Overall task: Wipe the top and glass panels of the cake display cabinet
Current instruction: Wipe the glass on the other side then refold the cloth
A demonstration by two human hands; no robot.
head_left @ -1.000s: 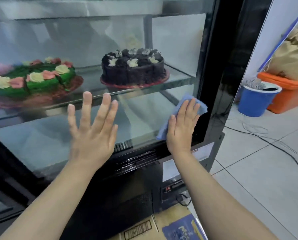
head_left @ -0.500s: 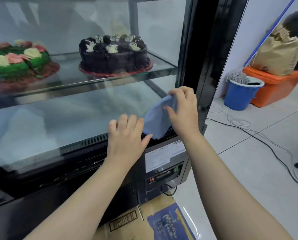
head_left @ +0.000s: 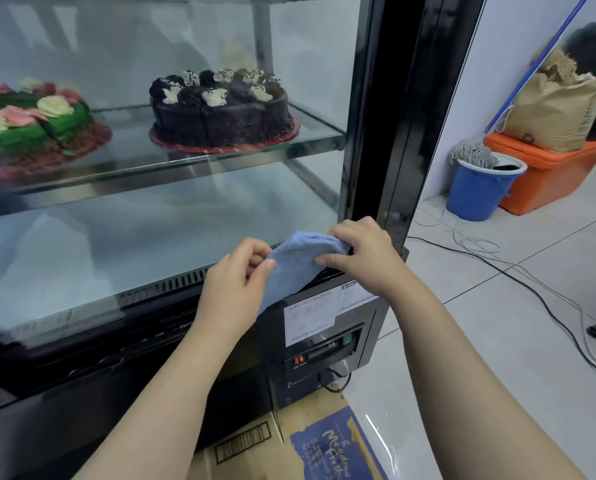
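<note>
The cake display cabinet fills the left and centre, its black frame around a front glass panel. A blue cloth hangs in front of the panel's lower right corner, held off the glass by both hands. My left hand pinches the cloth's left edge between thumb and fingers. My right hand grips its upper right part with curled fingers. Behind the glass, a chocolate cake and a green cake with pink and cream roses stand on the glass shelf.
A control panel with a circuit label sits below the glass. Flattened cardboard lies on the floor by the cabinet. At the right stand a blue bucket with a mop, an orange bin and a paper bag; cables cross the tiles.
My right hand took the cloth off the glass and bunched it. My left hand left the panel, came across to the right and took hold of the cloth's edge.
</note>
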